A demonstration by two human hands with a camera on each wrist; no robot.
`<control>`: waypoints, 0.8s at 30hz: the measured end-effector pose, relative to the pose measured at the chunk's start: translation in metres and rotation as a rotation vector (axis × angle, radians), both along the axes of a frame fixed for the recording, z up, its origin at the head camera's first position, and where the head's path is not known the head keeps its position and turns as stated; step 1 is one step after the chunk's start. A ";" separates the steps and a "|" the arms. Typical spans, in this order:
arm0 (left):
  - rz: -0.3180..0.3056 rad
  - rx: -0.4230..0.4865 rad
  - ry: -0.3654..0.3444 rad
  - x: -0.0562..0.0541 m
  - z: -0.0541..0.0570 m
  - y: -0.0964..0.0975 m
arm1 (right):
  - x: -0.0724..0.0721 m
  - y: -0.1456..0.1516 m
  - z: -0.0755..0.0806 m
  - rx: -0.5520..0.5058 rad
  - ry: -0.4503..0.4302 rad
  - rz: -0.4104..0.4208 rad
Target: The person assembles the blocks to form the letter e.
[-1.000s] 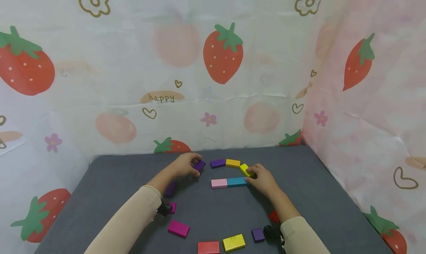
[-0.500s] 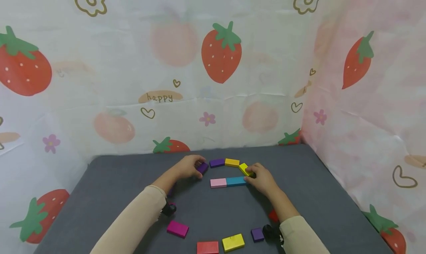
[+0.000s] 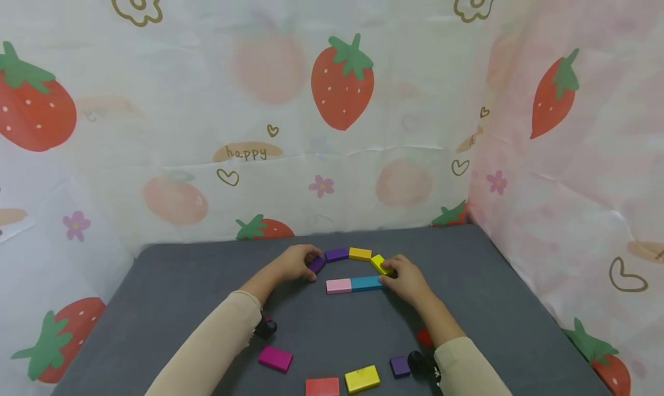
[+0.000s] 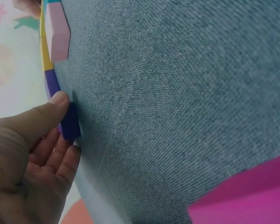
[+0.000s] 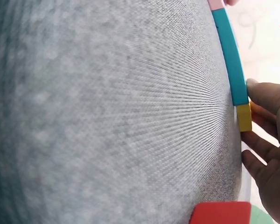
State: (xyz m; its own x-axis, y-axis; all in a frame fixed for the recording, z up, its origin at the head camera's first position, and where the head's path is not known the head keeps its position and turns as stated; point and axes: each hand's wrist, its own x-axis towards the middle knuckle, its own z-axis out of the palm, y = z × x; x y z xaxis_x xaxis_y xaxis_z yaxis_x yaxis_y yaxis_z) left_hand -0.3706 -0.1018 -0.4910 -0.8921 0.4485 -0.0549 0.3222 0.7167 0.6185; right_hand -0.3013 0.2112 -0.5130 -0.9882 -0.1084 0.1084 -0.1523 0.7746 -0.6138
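Note:
My left hand [image 3: 293, 263] pinches a purple block [image 3: 316, 264] between thumb and fingers. This block slants at the left end of a curved row, right by a second purple block [image 3: 337, 255]. An orange-yellow block [image 3: 360, 254] and a slanted yellow block [image 3: 380, 264] continue the row rightward. At the row's right end, my right hand [image 3: 410, 281] holds the yellow block, its lower end covered by the fingers. Below the curve lie a pink block [image 3: 339, 286] and a blue block [image 3: 365, 283], end to end. In the left wrist view, the thumb lies over the held purple block [image 4: 71, 122].
Nearer on the grey cloth-covered table [image 3: 181, 292] lie a magenta block [image 3: 276, 358], a red block [image 3: 322, 387], another yellow block [image 3: 362, 378] and a small purple block [image 3: 400, 366]. The right forearm partly hides another red block [image 3: 424, 337]. Strawberry-printed cloth [image 3: 415, 96] stands behind.
My left hand has moved slightly right with its purple block, bringing it up to the other purple block in the row. The right hand stays at the yellow block.

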 end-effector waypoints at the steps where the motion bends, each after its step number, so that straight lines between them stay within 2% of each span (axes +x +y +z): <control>1: 0.003 -0.003 -0.002 0.000 0.000 0.000 | 0.000 0.000 0.000 0.000 0.000 -0.001; 9: 0.006 -0.007 -0.026 -0.002 0.000 0.002 | 0.001 -0.001 0.001 -0.001 -0.008 -0.005; 24: 0.014 0.001 -0.027 -0.002 0.000 0.002 | 0.000 0.000 0.001 -0.006 -0.012 0.004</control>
State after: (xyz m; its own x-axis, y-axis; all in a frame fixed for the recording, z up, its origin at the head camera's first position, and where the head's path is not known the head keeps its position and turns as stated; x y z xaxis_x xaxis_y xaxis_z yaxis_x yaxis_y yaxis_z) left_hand -0.3722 -0.0997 -0.4908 -0.8964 0.4362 -0.0784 0.2955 0.7202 0.6276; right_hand -0.3014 0.2110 -0.5120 -0.9889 -0.1122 0.0970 -0.1482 0.7703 -0.6202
